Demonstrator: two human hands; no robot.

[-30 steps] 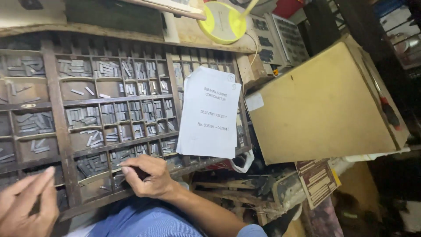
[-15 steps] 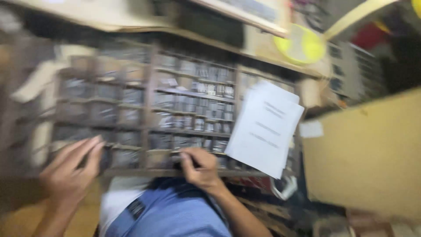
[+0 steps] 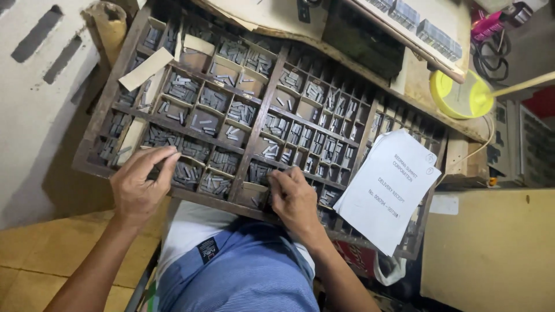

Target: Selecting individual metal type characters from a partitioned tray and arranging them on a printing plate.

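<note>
A dark wooden type case (image 3: 254, 138) with many small compartments of grey metal type pieces (image 3: 214, 99) fills the middle of the view. My left hand (image 3: 137, 186) rests on the case's near edge at the left, fingers reaching into a compartment of type. My right hand (image 3: 293, 197) sits at the near edge in the middle, fingers curled over a small compartment; whether it pinches a piece is hidden. A white printed sheet (image 3: 390, 188) lies on the case's right end.
A yellow round lid (image 3: 457, 95) and a stick lie at the upper right beside cables. A tan cardboard panel (image 3: 497, 248) stands at the right. Paper scraps (image 3: 145, 68) lie on the case's left. A pale wall is at the left; my blue shirt is below.
The camera has swung left and tilted, so the case now sits central. My left hand has moved up from below the case onto its near-left compartments. The right hand stays at the near edge.
</note>
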